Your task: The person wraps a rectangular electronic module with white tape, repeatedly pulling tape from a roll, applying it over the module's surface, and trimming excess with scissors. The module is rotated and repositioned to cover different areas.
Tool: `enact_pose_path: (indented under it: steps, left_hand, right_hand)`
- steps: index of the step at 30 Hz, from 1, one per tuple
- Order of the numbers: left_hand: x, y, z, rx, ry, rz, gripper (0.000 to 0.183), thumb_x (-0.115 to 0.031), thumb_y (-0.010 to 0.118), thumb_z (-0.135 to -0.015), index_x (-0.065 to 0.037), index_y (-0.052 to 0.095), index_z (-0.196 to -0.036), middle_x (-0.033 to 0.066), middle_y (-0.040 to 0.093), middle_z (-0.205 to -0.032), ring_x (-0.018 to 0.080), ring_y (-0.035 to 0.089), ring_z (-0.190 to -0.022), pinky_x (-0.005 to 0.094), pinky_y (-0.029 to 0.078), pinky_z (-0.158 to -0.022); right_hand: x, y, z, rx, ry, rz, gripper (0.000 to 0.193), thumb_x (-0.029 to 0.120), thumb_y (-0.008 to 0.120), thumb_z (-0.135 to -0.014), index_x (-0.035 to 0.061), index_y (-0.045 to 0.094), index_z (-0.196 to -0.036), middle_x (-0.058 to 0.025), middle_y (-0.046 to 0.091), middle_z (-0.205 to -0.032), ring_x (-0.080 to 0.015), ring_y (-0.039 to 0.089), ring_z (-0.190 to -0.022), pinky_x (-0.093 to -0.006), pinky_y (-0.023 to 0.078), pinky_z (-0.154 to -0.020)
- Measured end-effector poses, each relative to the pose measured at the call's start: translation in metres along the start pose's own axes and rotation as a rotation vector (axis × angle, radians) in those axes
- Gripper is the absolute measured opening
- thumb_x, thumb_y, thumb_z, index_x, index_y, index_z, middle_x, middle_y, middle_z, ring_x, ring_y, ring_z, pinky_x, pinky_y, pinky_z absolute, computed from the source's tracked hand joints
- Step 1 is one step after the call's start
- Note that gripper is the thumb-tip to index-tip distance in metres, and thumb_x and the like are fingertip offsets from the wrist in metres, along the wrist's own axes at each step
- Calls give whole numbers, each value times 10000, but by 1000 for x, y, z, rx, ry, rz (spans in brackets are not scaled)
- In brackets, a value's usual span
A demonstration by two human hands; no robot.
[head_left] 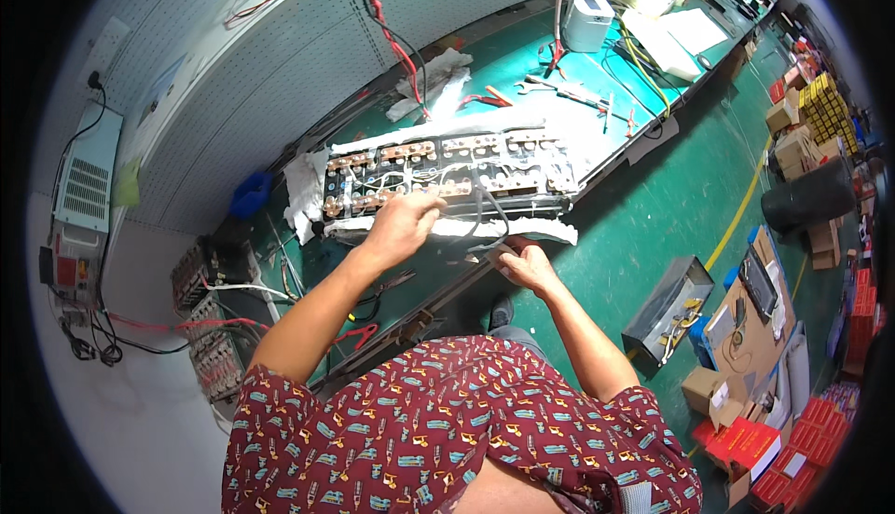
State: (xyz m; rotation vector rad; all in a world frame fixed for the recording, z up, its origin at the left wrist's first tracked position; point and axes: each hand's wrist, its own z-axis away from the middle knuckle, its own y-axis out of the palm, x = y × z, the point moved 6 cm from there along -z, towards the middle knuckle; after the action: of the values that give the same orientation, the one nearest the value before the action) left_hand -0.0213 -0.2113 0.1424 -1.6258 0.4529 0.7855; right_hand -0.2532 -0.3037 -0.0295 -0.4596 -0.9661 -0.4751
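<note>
A long battery pack with rows of copper connector plates and bolts lies on the bench, white padding along its edges. My left hand rests at its near side, fingers curled over the copper plates and thin wires. Whatever its fingertips pinch is too small to make out. A dark grey cable loops from the pack's middle down past the near edge. At its lower end my right hand is closed, thumb and fingers together, apparently on the cable; the fingertips show only partly.
Wrenches, red-handled pliers and a white device lie farther along the green bench. Red and black leads hang over the pack's far side. Pliers lie at the near edge. A grey metal case stands on the floor at right.
</note>
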Motion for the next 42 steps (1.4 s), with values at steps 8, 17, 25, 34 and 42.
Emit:
enact_pose_path:
  steps: [8,17,25,34,42]
  left_hand:
    - [15,38,-26,480,35,-500,234,-185,638,-858,-72,682,-1058,209,726,-1001,399,701,-986,524,547,-850]
    - [3,-4,47,445,74,-163,272,-156,719,-836,-87,725,-1099,156,730,-916,335,720,-864,432,570,-759]
    - [19,-41,48,75,32,-416,344,-232,837,-794,-81,708,-1075,120,691,-1059,321,639,-1067,457,520,-888]
    - [47,-57,52,104,-31,143,148,-132,643,-931,-3,703,-971,147,669,-913,294,642,-916,399,493,-876]
    - [65,-81,83,405,45,-82,148,-238,713,-789,-93,745,-796,66,648,-1013,289,593,-1076,427,446,-949]
  right_hand:
    - [19,-2,0,-8,-73,66,383,274,648,-866,-1,721,-1122,-97,736,-892,-170,665,-806,-340,531,-751]
    - [37,-3,-13,57,-18,-17,260,191,619,-847,-13,726,-967,-47,685,-758,-117,614,-686,-298,498,-647]
    - [3,-3,-42,76,-97,-40,311,33,634,-816,-32,705,-1112,-58,723,-913,-134,660,-806,-276,539,-745]
    - [40,-1,-20,75,-50,-60,209,133,620,-834,4,715,-967,-28,672,-793,-131,607,-726,-289,496,-681]
    - [47,-11,-18,170,2,30,225,201,692,-867,23,740,-996,-11,677,-795,-98,598,-722,-294,498,-675]
